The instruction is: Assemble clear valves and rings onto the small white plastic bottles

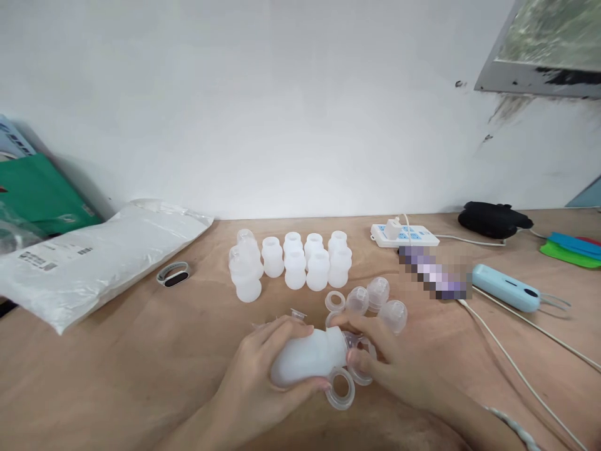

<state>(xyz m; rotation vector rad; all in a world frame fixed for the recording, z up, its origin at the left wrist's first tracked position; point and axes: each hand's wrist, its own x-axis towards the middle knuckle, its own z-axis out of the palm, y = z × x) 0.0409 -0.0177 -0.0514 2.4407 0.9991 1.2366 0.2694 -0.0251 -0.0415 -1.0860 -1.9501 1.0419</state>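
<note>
My left hand [256, 376] is wrapped round a milky white silicone bottle [307, 357] lying on its side just above the wooden table [141, 351]. My right hand [392, 360] pinches a clear plastic piece [353, 343] at the bottle's neck. Clear rings [341, 388] lie under and beside the bottle. Three clear domed caps [378, 299] and another ring [335, 301] sit just behind my hands. Several matching white bottles [293, 263] stand upright in rows further back.
A white plastic bag [98, 257] lies at the left with a wristband [173, 274] beside it and a green bag [42, 194] behind. At the right are a power strip [404, 234], a black object [493, 219], a light blue device [506, 288] and white cables [516, 369].
</note>
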